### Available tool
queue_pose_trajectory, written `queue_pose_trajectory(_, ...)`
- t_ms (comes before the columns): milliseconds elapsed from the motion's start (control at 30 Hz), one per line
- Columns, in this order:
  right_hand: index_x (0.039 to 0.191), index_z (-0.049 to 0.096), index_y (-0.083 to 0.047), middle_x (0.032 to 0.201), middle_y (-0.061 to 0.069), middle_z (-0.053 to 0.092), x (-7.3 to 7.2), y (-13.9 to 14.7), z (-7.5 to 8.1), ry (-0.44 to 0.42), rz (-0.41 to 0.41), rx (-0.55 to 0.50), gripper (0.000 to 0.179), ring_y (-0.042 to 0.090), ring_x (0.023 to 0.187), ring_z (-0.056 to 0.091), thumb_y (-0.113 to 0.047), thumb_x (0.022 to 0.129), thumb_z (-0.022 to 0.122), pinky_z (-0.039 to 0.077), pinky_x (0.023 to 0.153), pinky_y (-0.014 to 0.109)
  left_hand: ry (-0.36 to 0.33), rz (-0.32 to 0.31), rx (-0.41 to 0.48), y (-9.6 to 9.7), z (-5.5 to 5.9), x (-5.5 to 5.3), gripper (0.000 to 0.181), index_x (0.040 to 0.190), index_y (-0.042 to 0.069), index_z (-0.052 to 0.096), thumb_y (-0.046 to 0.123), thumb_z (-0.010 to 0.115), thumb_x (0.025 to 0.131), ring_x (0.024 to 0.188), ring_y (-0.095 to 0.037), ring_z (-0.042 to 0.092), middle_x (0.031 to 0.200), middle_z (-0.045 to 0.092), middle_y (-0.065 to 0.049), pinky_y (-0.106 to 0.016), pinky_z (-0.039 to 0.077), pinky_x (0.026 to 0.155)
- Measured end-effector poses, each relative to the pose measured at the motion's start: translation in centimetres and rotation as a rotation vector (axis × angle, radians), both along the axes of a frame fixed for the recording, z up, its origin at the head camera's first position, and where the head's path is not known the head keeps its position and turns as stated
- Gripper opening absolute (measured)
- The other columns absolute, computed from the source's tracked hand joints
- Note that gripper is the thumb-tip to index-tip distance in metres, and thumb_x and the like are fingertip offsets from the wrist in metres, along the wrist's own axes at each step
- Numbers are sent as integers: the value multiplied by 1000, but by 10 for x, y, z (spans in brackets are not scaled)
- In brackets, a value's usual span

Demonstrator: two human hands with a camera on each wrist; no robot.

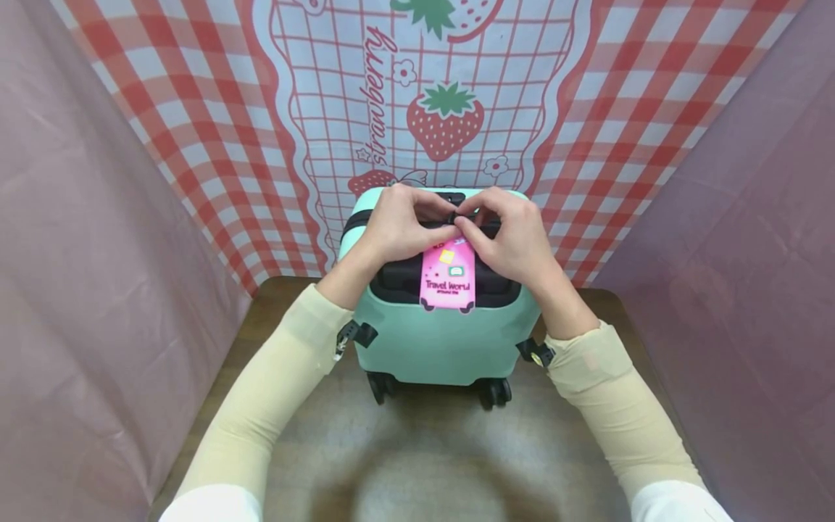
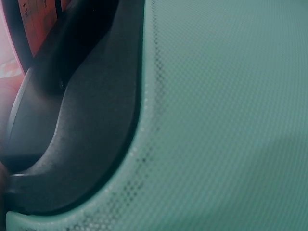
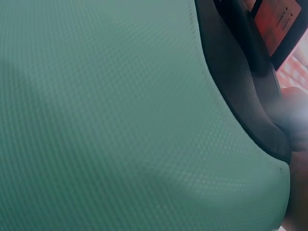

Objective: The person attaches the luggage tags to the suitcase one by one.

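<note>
A mint-green suitcase [image 1: 437,344] stands upright on its black wheels, its black handle panel [image 1: 398,279] facing up. Over the handle lies a pink luggage tag [image 1: 448,281] printed "Travel World". My left hand [image 1: 399,226] and right hand [image 1: 515,230] meet above it, thumbs and fingertips pinching the tag's small black strap [image 1: 451,217]. The fingers cover most of the strap. In the left wrist view the suitcase shell [image 2: 226,96] fills most of the frame. The tag's back, with an address card [image 3: 280,21], shows at the right wrist view's top corner.
The suitcase stands on a brown wooden table [image 1: 417,464]. Behind it hangs a red-and-white checked strawberry cloth [image 1: 326,87]. Pinkish curtains [image 1: 85,254] close in both sides. A black wheel [image 1: 499,393] shows at the suitcase's lower right.
</note>
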State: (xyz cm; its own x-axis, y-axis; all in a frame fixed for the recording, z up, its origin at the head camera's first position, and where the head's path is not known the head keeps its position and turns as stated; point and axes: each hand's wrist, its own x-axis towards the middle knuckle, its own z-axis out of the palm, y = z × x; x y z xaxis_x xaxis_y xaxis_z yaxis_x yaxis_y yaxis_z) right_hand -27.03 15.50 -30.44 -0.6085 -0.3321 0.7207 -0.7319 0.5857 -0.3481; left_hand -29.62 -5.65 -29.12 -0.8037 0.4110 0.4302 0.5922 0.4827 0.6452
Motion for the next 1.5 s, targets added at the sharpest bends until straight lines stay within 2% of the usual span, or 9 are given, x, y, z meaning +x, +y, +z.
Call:
queue_pose_trajectory(167,104,78,-2,93,14,76,2,1,1,-2,-17,13,17,26,80,67,-16,94,81,56,77,41,-2,-3,-2,2,1,2,31,113,10,84,28,87,87,94,-14,81,104,84,-5,-30,63,85)
queue_pose_trajectory(300,98,80,-1,90,14,77,1,3,0,-32,-33,-36,14,26,78,70,-14,96,78,57,75,40,6,-34,67,2,-2,2,27,109,10,85,27,85,89,91,-14,81,101,84,-6,-29,64,82)
queue_pose_trajectory(400,102,79,-2,94,14,78,-1,3,1,-106,-63,-43,16,25,79,70,-16,100,71,57,75,40,-1,-58,136,2,-3,2,22,105,9,85,25,84,91,88,-13,81,98,84,-6,-28,64,80)
queue_pose_trajectory(500,112,79,-7,101,12,79,-3,2,4,-206,-82,6,21,24,83,71,-19,104,65,56,78,41,12,-73,159,2,-3,2,18,101,9,86,23,86,89,89,-12,79,97,83,-6,-27,64,82)
queue_pose_trajectory(667,124,78,-10,108,10,79,-2,2,8,-296,-37,90,26,24,90,69,-21,105,64,54,80,41,45,-113,146,1,-3,2,15,99,9,87,19,87,88,94,-12,72,97,81,-6,-28,63,86)
queue_pose_trajectory(867,123,77,-10,101,9,76,-2,4,10,-330,8,96,24,22,84,63,-19,105,65,50,76,38,43,-138,116,1,0,2,12,97,8,87,17,88,88,93,-14,71,96,81,-7,-28,60,83)
queue_pose_trajectory(1033,119,76,-9,101,10,76,-4,3,12,-364,-6,48,20,22,78,63,-18,104,66,49,70,30,47,-157,90,0,-1,2,13,98,8,86,18,86,90,93,-15,70,97,79,-7,-30,60,85)
queue_pose_trajectory(1200,119,74,-8,107,12,75,-6,-5,22,-481,-24,-79,20,22,86,66,-19,102,69,50,70,24,46,-146,99,-3,-4,2,16,101,8,84,18,86,89,93,-15,72,98,79,-6,-32,62,89)
queue_pose_trajectory(1500,112,76,-5,98,11,74,-8,-11,30,-594,-12,-212,17,17,85,68,-14,100,70,52,72,22,60,-164,128,-3,-4,2,16,99,7,85,17,87,87,91,-14,71,97,80,-7,-29,62,86)
